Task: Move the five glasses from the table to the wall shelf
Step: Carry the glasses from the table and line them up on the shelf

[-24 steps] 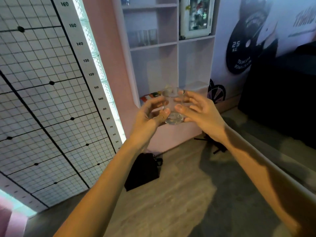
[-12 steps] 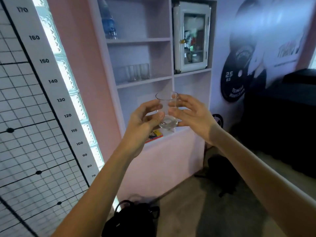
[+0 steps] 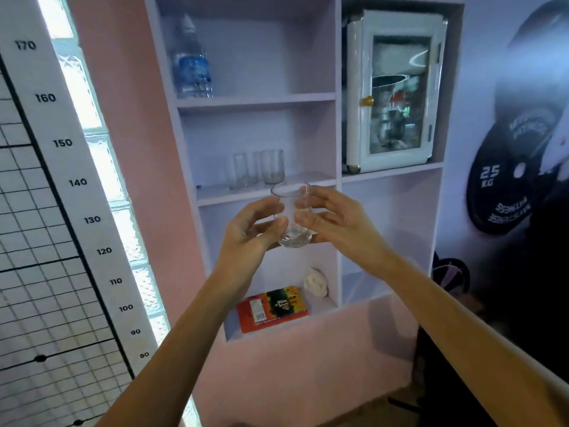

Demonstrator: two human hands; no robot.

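Here, both hands hold one clear glass (image 3: 292, 217) up in front of the wall shelf (image 3: 261, 192). The left hand (image 3: 250, 234) wraps its fingers and thumb around the glass from the left, and the right hand (image 3: 334, 222) presses its fingers against the other side, so the glass is gripped between the two, upright with its open rim on top. It sits in the air just below and in front of the middle board of the left column. On that board stand other clear glasses (image 3: 257, 169), close together; they blur into each other, so their number is hard to tell. A water bottle (image 3: 192, 61) stands on the board above. In the bottom left compartment lie an orange packet (image 3: 272, 308) and a white lump (image 3: 315, 282). A small white cabinet with a glass door (image 3: 395, 94) fills the upper right compartment. A height chart (image 3: 61, 143) runs down the wall on the left.
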